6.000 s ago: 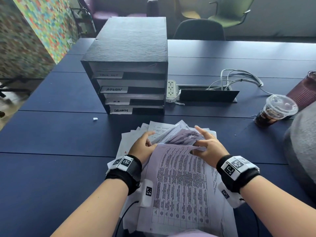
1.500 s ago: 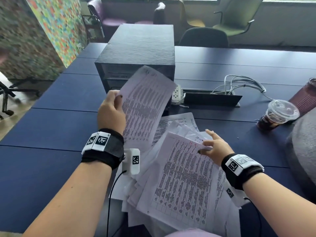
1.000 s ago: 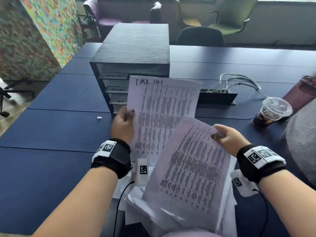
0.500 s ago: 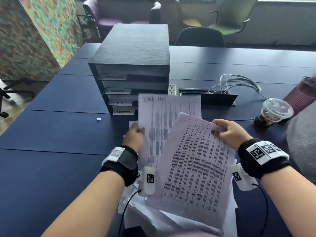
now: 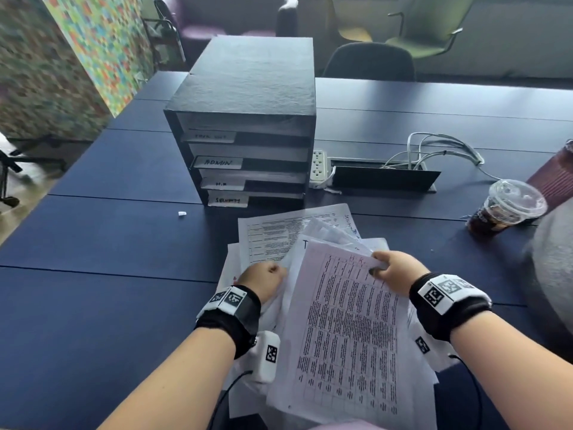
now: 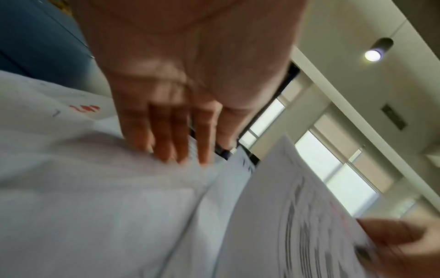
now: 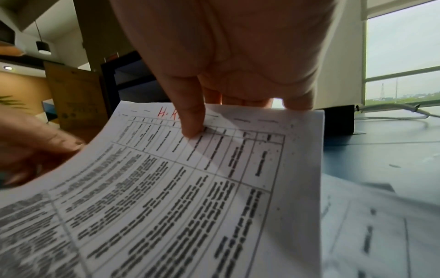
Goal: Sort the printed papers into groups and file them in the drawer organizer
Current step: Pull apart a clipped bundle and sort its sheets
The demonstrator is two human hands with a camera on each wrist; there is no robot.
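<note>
A black drawer organizer (image 5: 248, 88) stands on the dark blue table (image 5: 108, 243), its slots labelled with handwritten tags, one reading ADMIN (image 5: 218, 162). A loose pile of printed papers (image 5: 279, 234) lies in front of it. My right hand (image 5: 376, 265) (image 7: 214, 120) pinches the top edge of a table-printed sheet marked "H.R." in red (image 5: 347, 330) (image 7: 190, 188), held tilted over the pile. My left hand (image 5: 276, 271) (image 6: 202, 154) is low on the pile's left side. It pinches a printed sheet between thumb and fingers, mostly hidden under the H.R. sheet.
An iced drink cup (image 5: 505, 209) and a maroon tumbler (image 5: 555, 178) stand at the right, beside a grey mass (image 5: 552, 259). A power strip (image 5: 319, 164), an open cable box (image 5: 384, 178) and white cables (image 5: 440, 150) sit right of the organizer. Chairs stand behind the table.
Both hands have come down. The left hand has lowered its sheet from upright in front of the organizer onto the pile, under the H.R. sheet that the right hand still holds.
</note>
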